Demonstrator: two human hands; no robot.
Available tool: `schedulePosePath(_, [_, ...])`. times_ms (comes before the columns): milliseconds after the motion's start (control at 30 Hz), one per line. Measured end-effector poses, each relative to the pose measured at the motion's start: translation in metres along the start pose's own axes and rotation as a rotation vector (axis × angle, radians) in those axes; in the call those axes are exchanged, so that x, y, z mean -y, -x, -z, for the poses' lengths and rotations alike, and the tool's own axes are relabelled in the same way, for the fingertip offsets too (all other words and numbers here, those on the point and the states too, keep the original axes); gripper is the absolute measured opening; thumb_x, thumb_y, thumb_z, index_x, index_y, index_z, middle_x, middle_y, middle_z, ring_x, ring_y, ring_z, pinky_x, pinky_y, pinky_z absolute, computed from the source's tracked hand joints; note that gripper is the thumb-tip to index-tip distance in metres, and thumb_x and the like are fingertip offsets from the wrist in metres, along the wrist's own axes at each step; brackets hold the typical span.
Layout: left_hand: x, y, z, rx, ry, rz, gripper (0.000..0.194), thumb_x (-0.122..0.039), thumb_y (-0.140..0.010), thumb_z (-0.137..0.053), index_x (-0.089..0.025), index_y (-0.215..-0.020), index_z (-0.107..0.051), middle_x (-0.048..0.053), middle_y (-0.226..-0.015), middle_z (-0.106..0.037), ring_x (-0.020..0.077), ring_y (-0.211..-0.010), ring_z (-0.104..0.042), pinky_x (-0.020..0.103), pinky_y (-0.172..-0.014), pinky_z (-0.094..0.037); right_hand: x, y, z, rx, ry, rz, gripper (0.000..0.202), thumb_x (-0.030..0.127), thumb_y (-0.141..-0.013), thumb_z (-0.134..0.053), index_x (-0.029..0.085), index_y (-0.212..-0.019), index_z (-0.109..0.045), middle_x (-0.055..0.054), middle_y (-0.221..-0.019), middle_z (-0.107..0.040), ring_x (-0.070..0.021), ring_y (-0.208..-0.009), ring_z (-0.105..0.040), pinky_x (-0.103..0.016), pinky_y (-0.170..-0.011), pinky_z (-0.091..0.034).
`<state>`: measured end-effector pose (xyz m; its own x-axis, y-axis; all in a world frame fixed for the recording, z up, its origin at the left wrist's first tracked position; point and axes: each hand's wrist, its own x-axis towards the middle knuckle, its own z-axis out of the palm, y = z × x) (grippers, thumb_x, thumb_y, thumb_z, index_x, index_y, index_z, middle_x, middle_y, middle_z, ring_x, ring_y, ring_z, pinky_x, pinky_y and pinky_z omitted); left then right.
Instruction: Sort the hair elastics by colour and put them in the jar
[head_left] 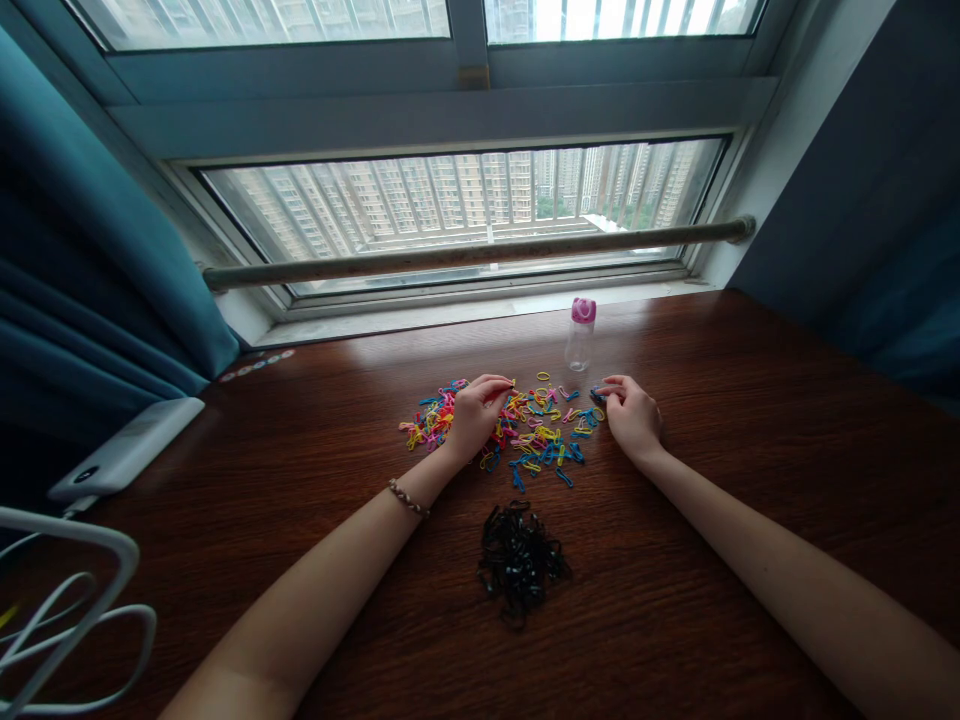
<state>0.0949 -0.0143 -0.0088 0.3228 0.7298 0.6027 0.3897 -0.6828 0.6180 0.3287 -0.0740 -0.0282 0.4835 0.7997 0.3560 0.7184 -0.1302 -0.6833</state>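
A spread of small plastic safety-pin-shaped clips in blue, yellow, pink, red and orange lies on the brown table. My left hand reaches over the pile with its fingertips pinched together. A bit of yellow shows at those tips, too small to name. On the pile's right side, my right hand has thumb and fingers closed around dark blue clips. Nearer to me sits a separate heap of shiny black loop-like pieces. Beyond the clips stands a clear bottle with a pink cap.
A white power bank or similar flat device with a cable lies at the left. White looped tubing or cable fills the lower left corner. Blue curtain hangs at left. A metal rail crosses the window behind the table.
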Motion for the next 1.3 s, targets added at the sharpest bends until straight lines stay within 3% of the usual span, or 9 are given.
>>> schedulePosePath(233, [-0.001,0.000,0.000,-0.002,-0.002,0.004,0.013,-0.022,-0.080,-0.054,-0.018,-0.082,-0.066,0.005,-0.086,-0.066,0.0164,-0.082,-0.060,0.031,-0.077,-0.049,-0.007,-0.007,-0.001,0.083,-0.061,-0.048,0.021,0.023,-0.065,-0.062,0.025,-0.086,-0.061,0.000,-0.077,-0.070,-0.0178,-0.069,-0.064,-0.031,-0.066,-0.047])
schedulePosePath(467, [-0.001,0.000,0.001,0.006,0.003,0.002,0.013,-0.022,-0.081,-0.053,-0.017,-0.083,-0.066,0.005,-0.087,-0.065,0.0164,-0.084,-0.060,0.031,-0.078,-0.048,0.000,-0.010,-0.004,0.194,-0.668,-0.055,0.026,0.028,-0.063,-0.067,0.015,-0.084,-0.061,-0.008,-0.084,-0.069,-0.0196,-0.079,-0.065,-0.035,-0.077,-0.051])
schedulePosePath(667, [-0.003,0.000,0.001,0.008,0.054,0.024,0.013,-0.023,-0.079,-0.055,-0.017,-0.081,-0.066,0.006,-0.086,-0.065,0.0165,-0.083,-0.060,0.030,-0.077,-0.048,0.025,0.005,0.005,0.331,-0.834,0.000,0.028,0.036,-0.066,-0.066,0.016,-0.086,-0.063,-0.007,-0.088,-0.068,-0.0201,-0.082,-0.065,-0.035,-0.078,-0.052])
schedulePosePath(767, [-0.006,0.001,0.000,0.036,0.174,0.126,0.015,-0.027,-0.077,-0.058,-0.015,-0.082,-0.066,0.007,-0.088,-0.066,0.0175,-0.084,-0.061,0.030,-0.078,-0.048,0.033,0.010,0.009,0.370,-0.838,0.022,0.027,0.037,-0.068,-0.065,0.015,-0.084,-0.064,-0.006,-0.086,-0.068,-0.0193,-0.081,-0.064,-0.033,-0.077,-0.052])
schedulePosePath(1033, [-0.031,0.002,-0.004,0.275,0.925,0.694,0.028,-0.030,-0.066,-0.070,-0.009,-0.084,-0.064,0.006,-0.074,-0.067,0.0146,-0.067,-0.063,0.029,-0.069,-0.051,0.034,0.012,0.010,0.343,-0.757,0.064,0.025,0.035,-0.067,-0.066,0.016,-0.083,-0.066,-0.006,-0.085,-0.069,-0.0192,-0.080,-0.064,-0.032,-0.077,-0.051])
schedulePosePath(1133, [-0.039,0.001,0.000,0.317,1.094,0.757,0.027,-0.026,-0.063,-0.072,-0.009,-0.082,-0.063,0.006,-0.075,-0.067,0.0111,-0.061,-0.062,0.025,-0.064,-0.050,0.034,0.011,0.009,0.362,-0.788,0.045,0.027,0.035,-0.064,-0.069,0.015,-0.082,-0.066,-0.006,-0.085,-0.068,-0.0191,-0.079,-0.064,-0.032,-0.075,-0.051])
schedulePosePath(1300, [-0.044,-0.001,0.006,0.441,1.152,0.724,0.024,-0.023,-0.067,-0.068,-0.010,-0.086,-0.059,0.008,-0.077,-0.068,0.0104,-0.057,-0.061,0.022,-0.057,-0.048,0.037,0.013,0.011,0.420,-0.838,-0.009,0.028,0.034,-0.062,-0.070,0.015,-0.083,-0.064,-0.005,-0.081,-0.068,-0.0187,-0.071,-0.065,-0.032,-0.069,-0.054])
